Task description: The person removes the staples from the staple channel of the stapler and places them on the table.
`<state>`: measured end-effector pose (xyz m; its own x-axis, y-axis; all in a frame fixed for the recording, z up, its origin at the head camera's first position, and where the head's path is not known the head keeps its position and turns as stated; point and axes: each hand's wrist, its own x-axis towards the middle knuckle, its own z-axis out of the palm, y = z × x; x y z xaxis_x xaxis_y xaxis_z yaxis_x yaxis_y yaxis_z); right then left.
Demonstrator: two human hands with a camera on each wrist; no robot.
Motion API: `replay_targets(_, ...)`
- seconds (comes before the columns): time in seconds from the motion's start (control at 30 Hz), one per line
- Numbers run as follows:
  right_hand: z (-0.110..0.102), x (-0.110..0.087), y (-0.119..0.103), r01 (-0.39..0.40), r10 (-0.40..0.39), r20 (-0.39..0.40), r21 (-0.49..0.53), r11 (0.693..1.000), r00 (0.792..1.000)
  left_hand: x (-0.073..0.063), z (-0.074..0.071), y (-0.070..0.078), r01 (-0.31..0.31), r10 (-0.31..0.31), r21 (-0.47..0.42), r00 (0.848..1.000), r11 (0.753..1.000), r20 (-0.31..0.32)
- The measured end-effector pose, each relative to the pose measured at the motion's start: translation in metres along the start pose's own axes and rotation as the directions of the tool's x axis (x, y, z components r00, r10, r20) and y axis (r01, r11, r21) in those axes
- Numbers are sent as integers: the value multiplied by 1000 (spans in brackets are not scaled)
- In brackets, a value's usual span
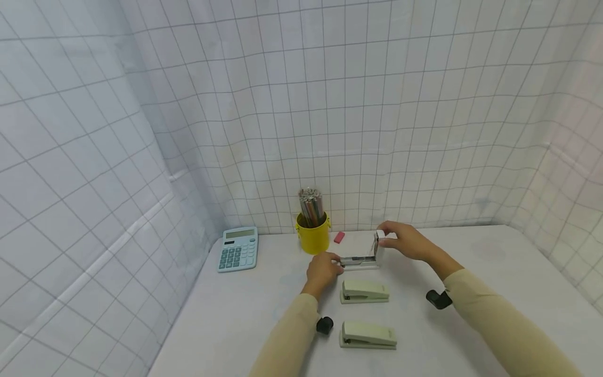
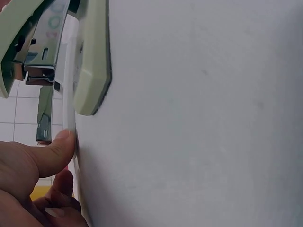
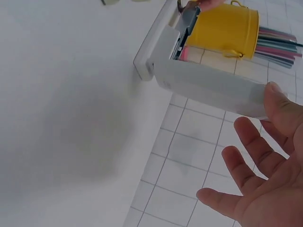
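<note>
A white stapler (image 1: 361, 267) lies on the table with its top arm swung upright, so the metal staple channel shows. With thumb and fingers, my left hand (image 1: 322, 271) grips the front end of its base. My right hand (image 1: 406, 242) pinches the tip of the raised top arm (image 3: 208, 87) between thumb and index finger; in the right wrist view the other fingers spread away from it. Nearer to me sit two pale green staplers, one (image 1: 365, 289) just in front of the white one and another (image 1: 368, 333) closer still, both closed.
Behind my left hand stands a yellow bucket (image 1: 314, 240) full of pencils (image 1: 311, 207), with a small pink eraser (image 1: 339, 237) beside it. A light blue calculator (image 1: 238, 250) lies at the back left. Gridded white cloth (image 1: 330, 115) hangs behind the white table (image 1: 226, 314).
</note>
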<state>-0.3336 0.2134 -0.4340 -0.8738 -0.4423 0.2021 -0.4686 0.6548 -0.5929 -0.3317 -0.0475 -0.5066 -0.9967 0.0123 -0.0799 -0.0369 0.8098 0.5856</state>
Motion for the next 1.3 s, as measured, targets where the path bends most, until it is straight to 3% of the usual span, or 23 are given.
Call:
replay_targets(0.27,-22,-16,19,-74,75,61,-20,997,995,1,3,-2,-3,3,3,1000,1000,0)
replay_targets(0.47,-31,-26,31,-123,142,124,-149,981,982,-4,3,0,-33,33,-2,999,999,-2)
replay_targets(0.57,-31,-27,33,-125,169,139,-276,953,976,-6,3,1,-27,27,-2,1000,1000,-13)
replay_targets(0.7,-27,-29,35,-159,246,151,-435,886,958,-5,3,1,-19,20,6,999,1000,-25)
replay_targets(0.83,-23,-30,37,-175,283,151,-497,850,947,-4,3,1,-20,20,12,999,1000,-30)
replay_targets(1.0,-22,-31,33,-171,271,116,-530,831,956,-3,3,0,-36,36,0,999,999,-24)
replay_targets(1.1,-22,-27,18,-180,242,65,-488,854,968,-2,5,-2,-45,45,-7,999,999,-21)
replay_targets(1.3,-6,-2,-13,-137,145,9,-270,953,989,0,5,-6,-69,68,-23,997,997,-38)
